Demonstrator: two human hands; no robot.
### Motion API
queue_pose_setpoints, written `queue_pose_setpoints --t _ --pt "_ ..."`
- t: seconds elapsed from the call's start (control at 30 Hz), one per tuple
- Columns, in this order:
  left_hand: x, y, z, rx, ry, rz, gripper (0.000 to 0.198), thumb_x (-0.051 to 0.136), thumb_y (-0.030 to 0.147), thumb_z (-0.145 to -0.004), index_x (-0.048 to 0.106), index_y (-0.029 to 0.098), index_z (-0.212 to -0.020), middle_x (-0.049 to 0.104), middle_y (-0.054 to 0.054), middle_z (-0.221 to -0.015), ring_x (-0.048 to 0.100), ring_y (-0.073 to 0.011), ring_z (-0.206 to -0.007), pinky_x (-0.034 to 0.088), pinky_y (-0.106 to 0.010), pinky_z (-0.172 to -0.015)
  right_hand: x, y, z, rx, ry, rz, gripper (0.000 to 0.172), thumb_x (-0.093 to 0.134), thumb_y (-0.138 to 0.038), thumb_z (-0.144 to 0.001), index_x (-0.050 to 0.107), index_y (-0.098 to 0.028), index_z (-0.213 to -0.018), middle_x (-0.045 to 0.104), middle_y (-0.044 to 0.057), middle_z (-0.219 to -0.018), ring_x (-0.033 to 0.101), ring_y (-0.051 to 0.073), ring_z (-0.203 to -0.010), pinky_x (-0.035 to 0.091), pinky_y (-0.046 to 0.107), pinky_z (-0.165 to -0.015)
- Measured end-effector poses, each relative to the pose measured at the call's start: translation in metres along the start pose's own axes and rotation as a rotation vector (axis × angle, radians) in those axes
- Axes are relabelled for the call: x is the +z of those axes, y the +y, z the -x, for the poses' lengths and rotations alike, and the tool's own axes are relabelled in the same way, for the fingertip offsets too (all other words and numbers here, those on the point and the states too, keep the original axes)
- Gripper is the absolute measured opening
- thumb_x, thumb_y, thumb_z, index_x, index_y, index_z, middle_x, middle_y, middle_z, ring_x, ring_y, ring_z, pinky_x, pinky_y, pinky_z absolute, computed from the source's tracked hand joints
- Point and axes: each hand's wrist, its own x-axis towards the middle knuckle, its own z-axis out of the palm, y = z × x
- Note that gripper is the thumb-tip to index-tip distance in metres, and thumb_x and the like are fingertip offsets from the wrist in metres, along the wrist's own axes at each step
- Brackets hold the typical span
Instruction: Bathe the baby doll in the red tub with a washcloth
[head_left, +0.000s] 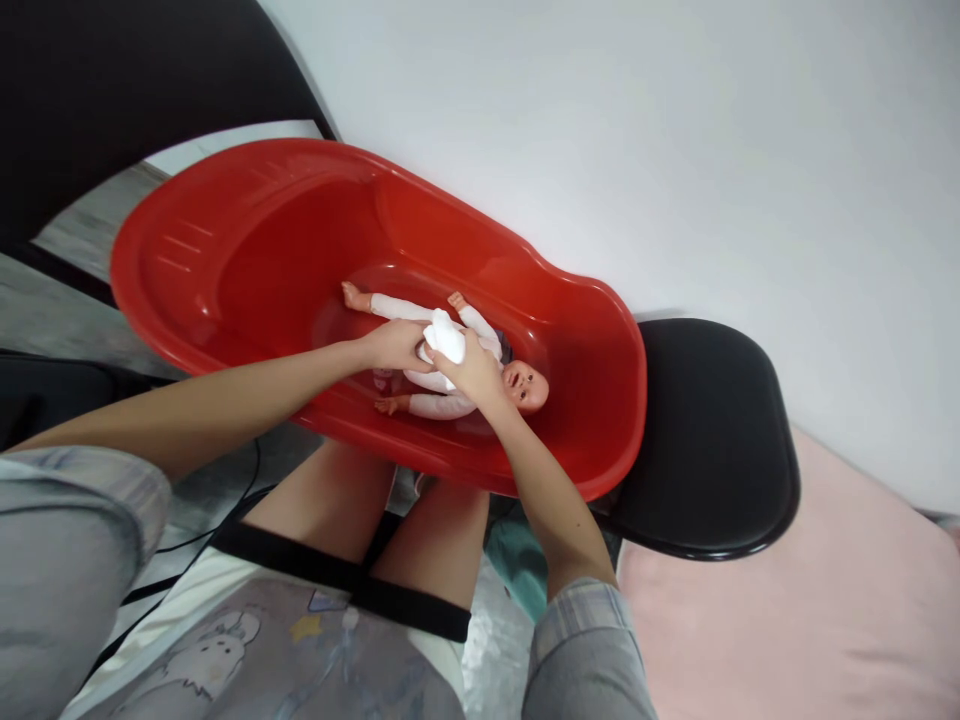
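Note:
A baby doll point(527, 386) with white cloth limbs lies on its back in a red baby bathtub point(300, 160), its head toward the right. Above the doll's middle, both hands grip a crumpled white cloth point(446, 335). My left hand point(397, 346) has its fingers closed on the cloth's left side. From the right, my right hand point(476, 370) is wrapped round the same cloth, close to the doll's head. Part of the doll's body is hidden behind the hands and cloth.
Right of the tub stands a black chair seat point(709, 430), with a pink cloth surface point(787, 610) beyond it. A white wall point(637, 130) rises behind. At the upper left is a large black panel point(142, 80). Dark cables point(251, 480) run near the floor.

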Motion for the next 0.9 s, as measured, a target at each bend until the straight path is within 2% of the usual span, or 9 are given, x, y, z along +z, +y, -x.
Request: queue_pose_setpoints --t 0.17,0.37,0.47,0.57,0.67,0.8,0.9 --pt "-0.001 -0.003 -0.002 0.002 0.011 -0.026 0.063 0.071 0.05 -0.081 0.075 0.018 -0.136 0.077 -0.012 -0.129 0.069 -0.0384 -0.122 0.049 -0.047 -0.111 -0.001 -0.001 0.0 0.007 -0.025 -0.023 0.081 0.073 -0.071 -0.093 0.058 -0.019 -0.153 0.075 0.015 -0.138 0.071 0.035 -0.132 0.06 0.043 -0.107" --pt "-0.003 -0.001 -0.002 -0.018 -0.016 0.056 0.059 0.075 0.053 -0.08 0.077 0.018 -0.128 0.08 -0.009 -0.106 0.074 -0.0354 -0.109 0.055 -0.04 -0.101 0.003 0.006 -0.004 0.001 -0.015 -0.069 0.089 0.073 -0.073 -0.093 0.052 -0.017 -0.159 0.073 0.016 -0.143 0.07 0.034 -0.135 0.058 0.044 -0.111" --pt "-0.006 0.003 -0.003 -0.02 -0.002 0.054 0.062 0.075 0.055 -0.08 0.075 0.019 -0.13 0.08 -0.009 -0.111 0.073 -0.0358 -0.112 0.055 -0.041 -0.102 0.002 0.007 -0.005 -0.014 0.005 -0.156 0.082 0.076 -0.069 -0.092 0.057 -0.018 -0.153 0.074 0.013 -0.142 0.07 0.03 -0.134 0.059 0.041 -0.112" --pt "-0.009 0.007 -0.002 -0.027 0.015 0.06 0.066 0.075 0.055 -0.079 0.074 0.018 -0.133 0.079 -0.01 -0.12 0.072 -0.0375 -0.117 0.054 -0.041 -0.103 -0.002 0.005 -0.005 -0.08 0.009 -0.253 0.065 0.075 -0.06 -0.097 0.062 -0.021 -0.147 0.076 0.009 -0.138 0.072 0.026 -0.131 0.06 0.039 -0.111" --pt "-0.011 0.01 0.0 -0.049 0.023 0.081 0.067 0.077 0.053 -0.078 0.074 0.017 -0.135 0.079 -0.011 -0.12 0.072 -0.0385 -0.118 0.054 -0.041 -0.103 -0.006 0.002 -0.004 -0.066 0.016 -0.27 0.052 0.074 -0.052 -0.099 0.066 -0.021 -0.141 0.077 0.009 -0.133 0.074 0.028 -0.125 0.062 0.041 -0.107" --pt "-0.01 0.009 -0.002 -0.044 0.05 0.117 0.069 0.078 0.055 -0.079 0.072 0.017 -0.136 0.08 -0.011 -0.119 0.071 -0.0374 -0.118 0.053 -0.04 -0.102 -0.005 0.002 -0.005 0.001 0.058 -0.275 0.051 0.08 -0.046 -0.095 0.067 -0.02 -0.137 0.077 0.01 -0.13 0.075 0.031 -0.122 0.063 0.042 -0.103" --pt "-0.007 0.005 -0.003 -0.064 0.085 0.136 0.071 0.079 0.057 -0.08 0.069 0.015 -0.136 0.079 -0.011 -0.116 0.071 -0.0363 -0.118 0.052 -0.04 -0.102 -0.002 0.006 -0.008 -0.019 0.077 -0.295 0.049 0.082 -0.041 -0.093 0.066 -0.017 -0.132 0.077 0.012 -0.127 0.075 0.029 -0.118 0.062 0.039 -0.101"
